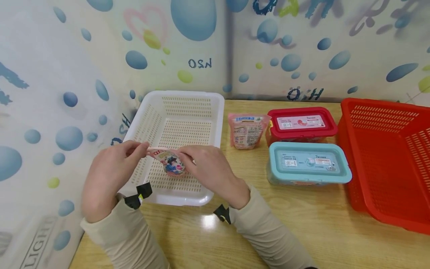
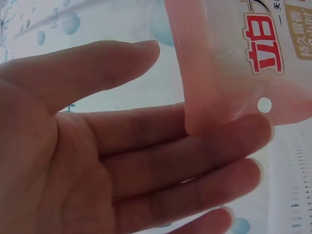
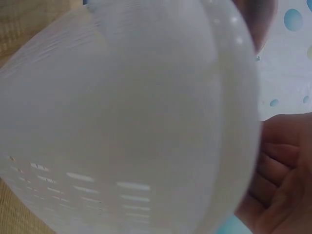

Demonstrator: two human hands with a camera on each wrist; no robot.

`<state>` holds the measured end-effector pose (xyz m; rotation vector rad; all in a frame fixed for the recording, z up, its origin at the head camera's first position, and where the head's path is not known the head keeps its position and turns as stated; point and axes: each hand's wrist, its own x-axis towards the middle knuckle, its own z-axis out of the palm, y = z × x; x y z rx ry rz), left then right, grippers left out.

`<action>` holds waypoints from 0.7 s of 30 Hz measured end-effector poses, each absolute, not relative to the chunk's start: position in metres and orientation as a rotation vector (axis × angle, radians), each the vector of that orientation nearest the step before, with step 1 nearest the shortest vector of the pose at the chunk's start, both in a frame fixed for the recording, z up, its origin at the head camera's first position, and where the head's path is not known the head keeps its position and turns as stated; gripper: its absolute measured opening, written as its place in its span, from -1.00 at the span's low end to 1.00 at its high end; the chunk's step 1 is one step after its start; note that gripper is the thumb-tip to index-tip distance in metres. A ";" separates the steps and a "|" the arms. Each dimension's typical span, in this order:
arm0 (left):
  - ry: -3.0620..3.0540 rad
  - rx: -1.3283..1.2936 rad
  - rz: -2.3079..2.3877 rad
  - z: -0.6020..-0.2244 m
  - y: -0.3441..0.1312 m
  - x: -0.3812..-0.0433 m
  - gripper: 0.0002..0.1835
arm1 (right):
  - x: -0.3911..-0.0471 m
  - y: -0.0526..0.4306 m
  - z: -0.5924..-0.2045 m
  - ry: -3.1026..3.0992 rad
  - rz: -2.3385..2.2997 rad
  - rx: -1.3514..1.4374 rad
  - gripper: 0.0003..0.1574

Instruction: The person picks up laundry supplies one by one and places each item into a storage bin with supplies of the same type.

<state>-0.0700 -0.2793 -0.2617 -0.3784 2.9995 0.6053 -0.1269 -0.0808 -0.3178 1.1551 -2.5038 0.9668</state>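
A small pink printed pouch (image 1: 173, 164) with red lettering hangs tilted over the white plastic basket (image 1: 220, 123), between both hands. My left hand (image 1: 109, 173) touches its left upper corner. In the left wrist view, straight fingers (image 2: 185, 146) lie against the corner of the pouch (image 2: 219, 73), near a round hole, and the thumb stands apart from it. My right hand (image 1: 209, 166) pinches the pouch's right side between thumb and fingers. The basket's wall (image 3: 131, 112) fills most of the right wrist view, hiding the pouch and part of the right hand (image 3: 290, 170).
A pink stand-up pouch (image 1: 246, 130) is right of the white basket. Beside it sit a box with a red lid (image 1: 302, 132) and one with a light blue lid (image 1: 309, 175). A red basket (image 1: 357, 157) stands far right. A patterned wall (image 1: 231, 67) closes the back.
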 end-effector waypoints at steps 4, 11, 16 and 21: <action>2.985 -0.388 0.612 -0.261 -0.280 -0.070 -0.33 | -0.127 -0.082 -0.318 -2.535 0.942 1.160 -0.70; 2.967 -0.409 0.596 -0.262 -0.283 -0.070 -0.33 | -0.126 -0.083 -0.320 -2.533 0.952 1.187 -0.70; 2.963 -0.380 0.596 -0.263 -0.286 -0.071 -0.34 | -0.125 -0.084 -0.321 -2.515 0.955 1.190 -0.71; 2.950 -0.392 0.601 -0.263 -0.288 -0.070 -0.31 | -0.123 -0.085 -0.321 -2.514 0.927 1.194 -0.73</action>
